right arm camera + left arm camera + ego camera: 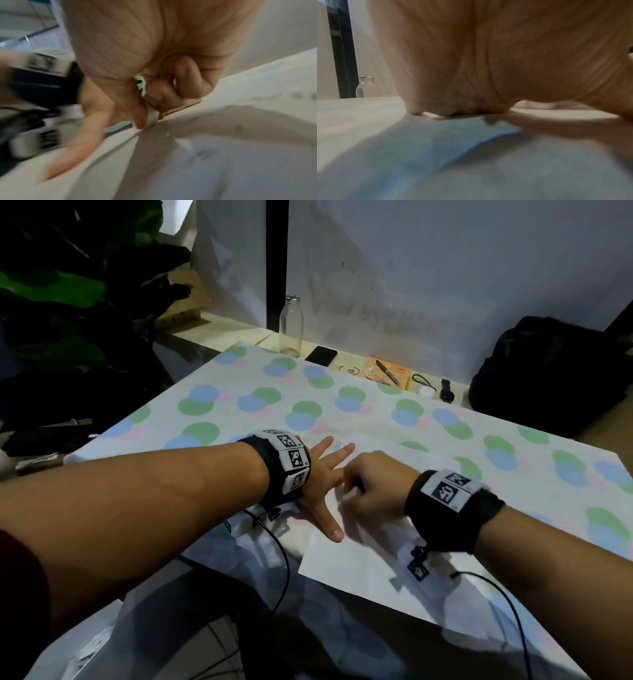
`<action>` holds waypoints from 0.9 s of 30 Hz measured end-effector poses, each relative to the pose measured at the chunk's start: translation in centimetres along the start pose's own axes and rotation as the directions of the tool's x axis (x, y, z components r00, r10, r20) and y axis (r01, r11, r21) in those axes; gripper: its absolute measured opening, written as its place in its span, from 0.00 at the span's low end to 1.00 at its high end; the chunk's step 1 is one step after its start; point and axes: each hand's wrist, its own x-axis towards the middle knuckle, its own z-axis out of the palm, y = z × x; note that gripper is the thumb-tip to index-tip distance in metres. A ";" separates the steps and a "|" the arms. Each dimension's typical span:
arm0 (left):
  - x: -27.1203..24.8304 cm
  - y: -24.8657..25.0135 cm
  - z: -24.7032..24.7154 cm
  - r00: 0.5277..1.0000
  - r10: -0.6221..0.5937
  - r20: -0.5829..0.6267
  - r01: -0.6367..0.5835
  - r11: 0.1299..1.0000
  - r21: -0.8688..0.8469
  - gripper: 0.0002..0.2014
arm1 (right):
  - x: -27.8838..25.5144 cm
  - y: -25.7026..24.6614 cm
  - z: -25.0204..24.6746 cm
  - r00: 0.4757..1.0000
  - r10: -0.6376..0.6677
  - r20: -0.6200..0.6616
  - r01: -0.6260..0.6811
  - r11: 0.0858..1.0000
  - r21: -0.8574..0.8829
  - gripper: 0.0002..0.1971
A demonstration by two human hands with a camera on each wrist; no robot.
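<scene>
A white sheet of paper (359,563) lies on the spotted tablecloth (239,405) near the table's front edge. My left hand (322,474) lies flat on the sheet's left part, fingers spread and thumb (332,529) stretched toward me. Just right of it, my right hand (373,484) is curled into a fist. In the right wrist view the right hand (149,108) pinches a small white stick (152,116) with a green-and-black patterned top. The stick's lower end touches the paper (223,162) beside the left hand (96,121). The left wrist view shows mostly my palm (488,67).
Along the back wall stand a glass bottle (290,326), a black phone (321,356), a pen on an orange packet (387,371) and a watch (447,392). A black bag (548,371) sits at the right. Black cables (281,559) hang from both wrists.
</scene>
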 end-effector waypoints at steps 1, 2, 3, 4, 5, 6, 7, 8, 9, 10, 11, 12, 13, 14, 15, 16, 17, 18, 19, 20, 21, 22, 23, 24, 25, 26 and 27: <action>0.2 -0.1 0.1 1.000 0.000 -0.002 0.000 1.000 -0.004 0.67 | 0.6 0.7 -0.4 0.996 0.065 -0.066 -0.064 0.998 0.009 0.07; 0.3 -0.3 0.2 1.000 -0.001 0.000 0.001 1.000 -0.009 0.68 | 1.0 1.3 -0.6 0.986 0.116 -0.120 -0.114 0.993 0.022 0.08; 0.3 -0.3 0.2 1.000 -0.004 0.002 0.004 1.000 -0.012 0.69 | 1.3 1.4 -0.4 0.981 0.134 -0.141 -0.131 0.991 0.029 0.09; 0.3 -0.3 0.2 1.000 -0.008 0.007 0.008 1.000 -0.005 0.68 | 1.0 1.1 -0.1 0.985 0.117 -0.124 -0.114 0.993 0.029 0.08; 0.2 -0.2 0.1 1.000 -0.007 0.009 0.007 1.000 0.004 0.67 | 0.6 0.5 0.4 0.995 0.068 -0.079 -0.066 0.998 0.019 0.07; 0.1 -0.1 0.0 1.000 -0.006 0.012 0.006 1.000 0.006 0.66 | -0.1 -0.2 0.8 1.000 0.010 -0.014 -0.010 1.000 0.012 0.07; 0.1 -0.1 0.0 1.000 -0.006 0.014 0.006 1.000 0.000 0.66 | -0.6 -0.4 1.0 0.999 -0.019 0.046 0.018 1.000 0.020 0.07; 0.1 -0.1 0.0 1.000 -0.005 0.015 0.005 1.000 -0.011 0.66 | -0.7 -0.1 0.9 0.998 -0.010 0.062 0.008 1.000 0.027 0.08; 0.1 -0.1 0.0 1.000 -0.003 0.015 0.003 1.000 -0.015 0.68 | -0.3 0.5 0.5 0.999 0.037 0.024 -0.037 0.999 0.027 0.08; 0.3 -0.3 0.0 1.000 0.001 0.011 -0.001 1.000 -0.017 0.69 | 0.4 1.3 0.0 0.993 0.111 -0.048 -0.109 0.994 0.031 0.08; 0.4 -0.5 0.1 1.000 0.004 0.010 -0.004 1.000 -0.023 0.70 | 1.1 2.1 -0.3 0.976 0.186 -0.115 -0.181 0.982 0.052 0.08; 0.4 -0.6 0.2 1.000 0.006 0.010 -0.005 1.000 -0.028 0.70 | 1.6 2.6 -0.5 0.959 0.235 -0.158 -0.224 0.971 0.085 0.09; 0.4 -0.6 0.1 1.000 0.003 0.013 -0.003 1.000 -0.025 0.70 | 1.8 2.8 -0.4 0.955 0.244 -0.166 -0.229 0.968 0.107 0.09; 0.4 -0.6 0.1 1.000 -0.002 0.019 0.002 1.000 -0.015 0.70 | 1.7 2.4 -0.1 0.965 0.218 -0.147 -0.203 0.973 0.111 0.08; 0.4 -0.5 0.1 1.000 -0.007 0.023 0.007 1.000 -0.006 0.70 | 1.1 1.7 0.3 0.981 0.167 -0.100 -0.157 0.983 0.099 0.07; 0.4 -0.4 0.1 1.000 -0.012 0.023 0.012 1.000 -0.002 0.69 | 0.4 1.0 0.7 0.994 0.101 -0.040 -0.098 0.993 0.072 0.05; 0.4 -0.3 0.1 1.000 -0.013 0.022 0.013 1.000 -0.004 0.69 | -0.3 0.5 1.0 0.998 0.053 0.015 -0.054 0.997 0.056 0.04; 0.3 -0.2 0.1 1.000 -0.010 0.018 0.010 1.000 -0.008 0.69 | -0.7 0.4 1.0 0.999 0.035 0.038 -0.037 0.998 0.041 0.04; 0.3 -0.3 0.1 1.000 -0.006 0.012 0.006 1.000 -0.014 0.69 | -0.6 0.7 0.7 0.998 0.053 0.023 -0.054 0.998 0.031 0.06; 0.3 -0.5 0.2 1.000 0.000 0.005 0.000 1.000 -0.022 0.70 | 0.0 1.3 0.2 0.994 0.103 -0.026 -0.102 0.994 0.031 0.07; 0.4 -0.6 0.3 1.000 0.007 -0.003 -0.007 1.000 -0.030 0.70 | 0.5 1.9 -0.3 0.983 0.161 -0.087 -0.158 0.987 0.044 0.09; 0.6 -0.7 0.4 1.000 0.013 -0.012 -0.013 0.999 -0.032 0.70 | 0.9 2.3 -0.6 0.970 0.202 -0.136 -0.196 0.979 0.055 0.10; 0.6 -0.7 0.5 1.000 0.015 -0.015 -0.016 1.000 -0.025 0.70 | 1.1 2.2 -0.6 0.965 0.209 -0.157 -0.202 0.978 0.055 0.10; 0.6 -0.6 0.5 1.000 0.014 -0.014 -0.014 1.000 -0.014 0.69 | 1.0 1.6 -0.3 0.975 0.176 -0.137 -0.172 0.984 0.037 0.10; 0.6 -0.5 0.4 1.000 0.010 -0.015 -0.010 1.000 -0.005 0.68 | 0.9 0.8 0.1 0.989 0.120 -0.082 -0.120 0.993 0.012 0.09; 0.5 -0.4 0.4 1.000 0.009 -0.020 -0.009 1.000 -0.003 0.65 | 0.5 -0.1 0.4 0.998 0.067 -0.021 -0.067 0.998 -0.015 0.07; 0.4 -0.5 0.3 1.000 0.012 -0.026 -0.012 1.000 -0.004 0.63 | 0.2 -0.7 0.5 0.999 0.043 0.026 -0.042 0.999 -0.026 0.07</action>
